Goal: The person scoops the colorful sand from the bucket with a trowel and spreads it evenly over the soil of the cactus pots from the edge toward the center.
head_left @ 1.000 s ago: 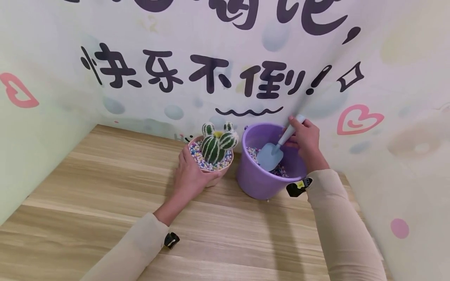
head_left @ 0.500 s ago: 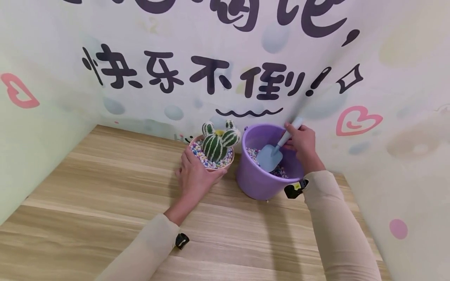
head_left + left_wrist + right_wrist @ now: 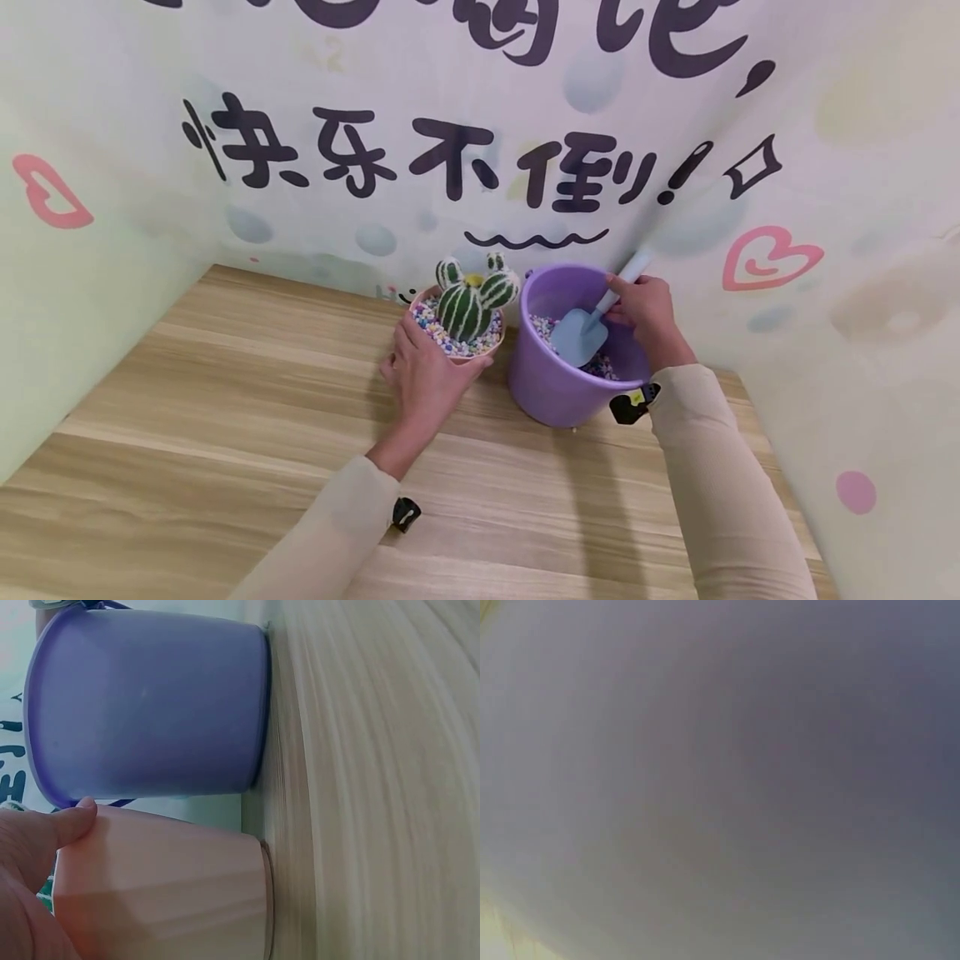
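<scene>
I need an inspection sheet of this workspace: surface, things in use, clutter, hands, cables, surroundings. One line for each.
Surface: wooden table, light grain.
Things in use: pink pot with a cactus bedded in coloured pebbles; purple bucket beside it, more pebbles inside; blue scoop with its blade in the bucket.
Clutter: nothing seen.
Hands: left hand grips the pink pot's side; right hand has its grip on the scoop's handle.
Cables: nothing seen; a small black clip sits at each cuff.
Surroundings: pastel walls in a corner, with black lettering and pink hearts. The right wrist view is a blur.
</scene>
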A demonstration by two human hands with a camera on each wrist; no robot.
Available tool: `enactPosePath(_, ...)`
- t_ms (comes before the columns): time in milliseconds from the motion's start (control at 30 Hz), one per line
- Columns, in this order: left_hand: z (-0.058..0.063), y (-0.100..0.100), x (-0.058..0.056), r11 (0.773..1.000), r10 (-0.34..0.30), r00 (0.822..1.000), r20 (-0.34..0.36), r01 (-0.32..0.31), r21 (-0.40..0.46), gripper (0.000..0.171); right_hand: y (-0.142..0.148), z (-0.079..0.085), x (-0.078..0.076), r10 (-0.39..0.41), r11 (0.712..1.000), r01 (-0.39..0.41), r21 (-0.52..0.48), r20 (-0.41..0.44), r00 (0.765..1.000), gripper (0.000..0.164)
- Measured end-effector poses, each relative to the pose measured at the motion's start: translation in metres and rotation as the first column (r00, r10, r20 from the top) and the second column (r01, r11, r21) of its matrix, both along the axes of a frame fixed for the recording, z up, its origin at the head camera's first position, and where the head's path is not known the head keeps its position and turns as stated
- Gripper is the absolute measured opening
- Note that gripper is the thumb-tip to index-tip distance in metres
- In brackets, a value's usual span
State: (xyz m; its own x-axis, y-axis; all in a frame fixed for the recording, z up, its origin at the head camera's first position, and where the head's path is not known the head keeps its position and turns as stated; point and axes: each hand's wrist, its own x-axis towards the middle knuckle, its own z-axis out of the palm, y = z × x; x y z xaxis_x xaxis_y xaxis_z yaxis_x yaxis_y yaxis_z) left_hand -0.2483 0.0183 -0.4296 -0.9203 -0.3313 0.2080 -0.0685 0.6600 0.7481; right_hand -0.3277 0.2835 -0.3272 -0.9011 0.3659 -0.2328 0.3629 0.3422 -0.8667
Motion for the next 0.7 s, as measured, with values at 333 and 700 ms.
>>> enactPosePath(333, 0.004, -0.009, 0.008, 0.983, -0.120, 0.991, -0.057, 0.127, 0.134, 0.124, 0.002, 0.023, 0.025, 0.089, 0.935, -0.092, 0.343, 0.022, 0.996, 0.056)
enactPosePath(700, 0.029, -0.042, 0.023, 0.908, -0.418, 0.901, -0.114, 0.411, -0.076, 0.108, -0.008, 0.029, 0.072, 0.435, 0.593, -0.279, 0.755, -0.009, 0.900, 0.085)
